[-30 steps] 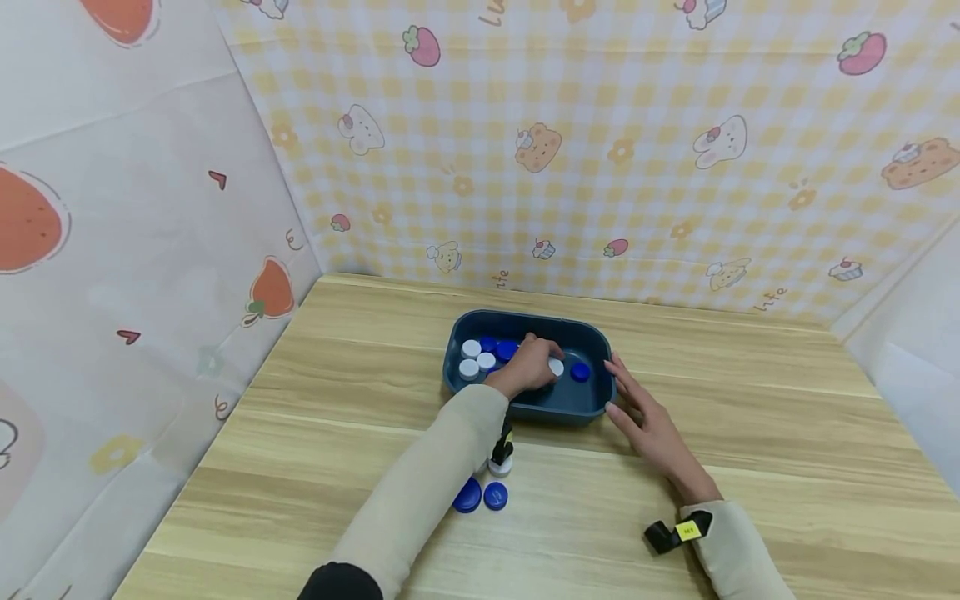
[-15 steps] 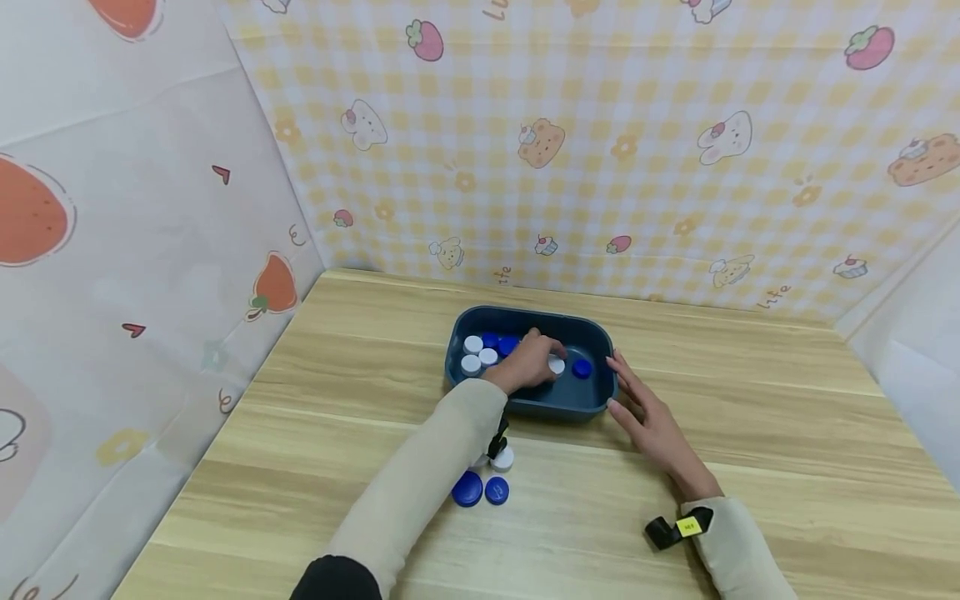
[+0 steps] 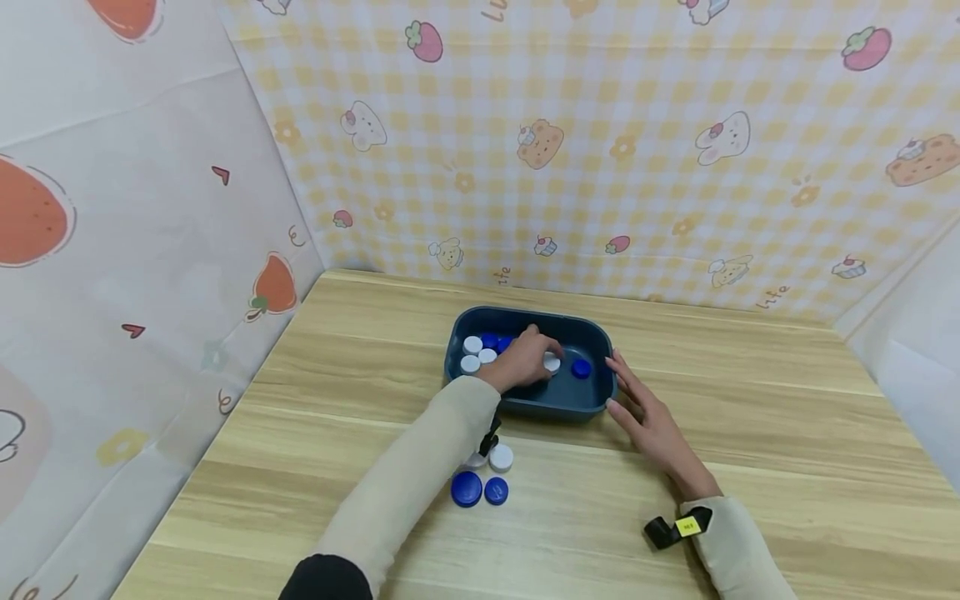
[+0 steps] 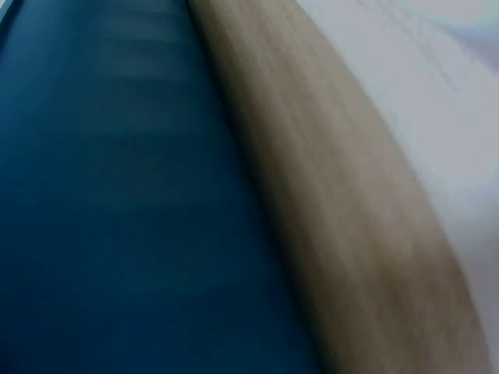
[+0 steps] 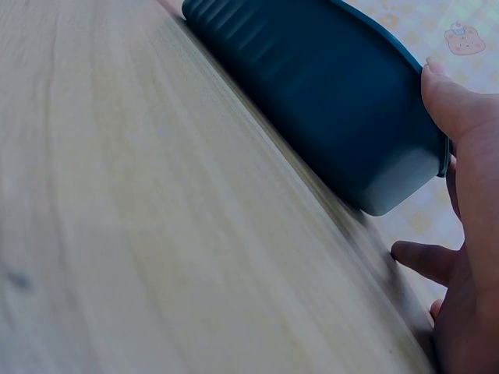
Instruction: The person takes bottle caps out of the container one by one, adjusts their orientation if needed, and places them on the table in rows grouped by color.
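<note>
A dark blue-green box (image 3: 558,411) with rounded corners stands on the wooden table. My left hand (image 3: 523,360) reaches inside it from the front; thumb and curled fingers pinch a white bottle cap (image 3: 552,363), partly hidden by them. To the right of that lies a blue bottle cap (image 3: 581,368). Several white caps (image 3: 472,344) and blue caps (image 3: 489,340) cluster at the box's left end. At the right end my right hand (image 3: 654,429) rests its fairly straight fingers and thumb against the box; the right wrist view has the thumb (image 5: 456,105) on the rim.
In front of the box, two blue caps (image 3: 467,489) and white caps (image 3: 501,457) lie on the table (image 3: 750,400), partly covered by the left sleeve (image 3: 412,479). A checked cloth (image 3: 622,192) hangs behind. The left wrist view shows only the box's wall (image 4: 140,195) and blurred table.
My left hand has shifted slightly left inside the box, and the white cap has moved with it, away from the lone blue cap. The right hand stays in place.
</note>
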`<state>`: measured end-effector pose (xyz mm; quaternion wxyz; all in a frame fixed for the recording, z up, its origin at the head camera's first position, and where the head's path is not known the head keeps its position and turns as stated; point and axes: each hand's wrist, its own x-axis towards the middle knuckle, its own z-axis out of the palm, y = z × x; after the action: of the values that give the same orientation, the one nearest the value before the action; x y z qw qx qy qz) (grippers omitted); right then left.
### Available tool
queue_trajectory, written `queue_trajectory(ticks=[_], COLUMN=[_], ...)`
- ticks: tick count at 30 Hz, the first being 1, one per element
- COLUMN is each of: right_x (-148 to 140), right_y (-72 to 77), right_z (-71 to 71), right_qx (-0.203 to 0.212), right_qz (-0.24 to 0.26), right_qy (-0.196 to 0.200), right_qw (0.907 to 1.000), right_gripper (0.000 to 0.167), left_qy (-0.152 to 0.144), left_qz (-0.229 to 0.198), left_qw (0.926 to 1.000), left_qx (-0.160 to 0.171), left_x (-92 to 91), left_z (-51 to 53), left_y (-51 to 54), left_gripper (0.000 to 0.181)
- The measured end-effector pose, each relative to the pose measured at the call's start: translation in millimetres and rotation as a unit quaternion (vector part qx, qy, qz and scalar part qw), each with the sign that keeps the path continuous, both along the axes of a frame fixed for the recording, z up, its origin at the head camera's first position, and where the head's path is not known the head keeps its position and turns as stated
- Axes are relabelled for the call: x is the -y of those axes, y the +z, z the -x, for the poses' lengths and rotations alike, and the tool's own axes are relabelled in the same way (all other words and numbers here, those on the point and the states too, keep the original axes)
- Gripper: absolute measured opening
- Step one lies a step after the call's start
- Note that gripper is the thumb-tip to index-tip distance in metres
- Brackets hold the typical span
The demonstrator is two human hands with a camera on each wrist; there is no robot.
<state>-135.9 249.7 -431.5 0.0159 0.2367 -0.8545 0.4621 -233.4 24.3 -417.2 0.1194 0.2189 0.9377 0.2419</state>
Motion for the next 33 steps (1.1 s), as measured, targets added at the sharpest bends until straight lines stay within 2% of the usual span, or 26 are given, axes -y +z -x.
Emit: queue_trajectory(ticks=[3, 9, 15, 19, 23, 26, 29, 33], right_x=[0.2, -0.6, -2.1, -1.6, -6.0, -5.9, -0.3, 0.5], right_y=[0.2, -0.4, -0.7, -1.9, -15.0, -16.5, -5.5, -2.3], right_z=[-0.1, 1.6, 3.0, 2.7, 8.3, 8.8, 3.3, 2.2], right_qx=[-0.001, -0.006, -0.008, -0.007, -0.013, -0.019, -0.019, -0.021], right_qz=[0.000, 0.001, 0.003, 0.007, 0.014, 0.015, 0.013, 0.003], right_qy=[0.000, 0.002, -0.002, 0.004, 0.007, 0.008, 0.010, 0.001], right_qw=[1.0000, 1.0000, 1.0000, 0.9999, 0.9998, 0.9997, 0.9997, 0.9998], right_gripper=[0.055, 0.056, 0.056, 0.056, 0.059, 0.059, 0.056, 0.056], left_qy=[-0.006, -0.044, -0.059, -0.075, -0.086, -0.095, -0.114, -0.160], left_qz=[-0.007, -0.001, -0.026, -0.044, -0.065, -0.081, -0.100, -0.130], left_qw=[1.0000, 0.9989, 0.9976, 0.9959, 0.9934, 0.9909, 0.9859, 0.9740], left_qx=[0.000, -0.017, -0.023, -0.028, -0.041, -0.051, -0.070, -0.094], left_x=[2.3, 7.4, 19.2, 33.3, 47.4, 55.4, 60.5, 61.4], left_z=[-0.5, -6.7, -19.9, -30.1, -38.2, -47.4, -61.3, -81.6], left_y=[5.9, 18.4, 33.1, 38.5, 40.6, 43.0, 44.5, 44.6], left_gripper=[0.031, 0.032, 0.034, 0.035, 0.034, 0.034, 0.033, 0.033])
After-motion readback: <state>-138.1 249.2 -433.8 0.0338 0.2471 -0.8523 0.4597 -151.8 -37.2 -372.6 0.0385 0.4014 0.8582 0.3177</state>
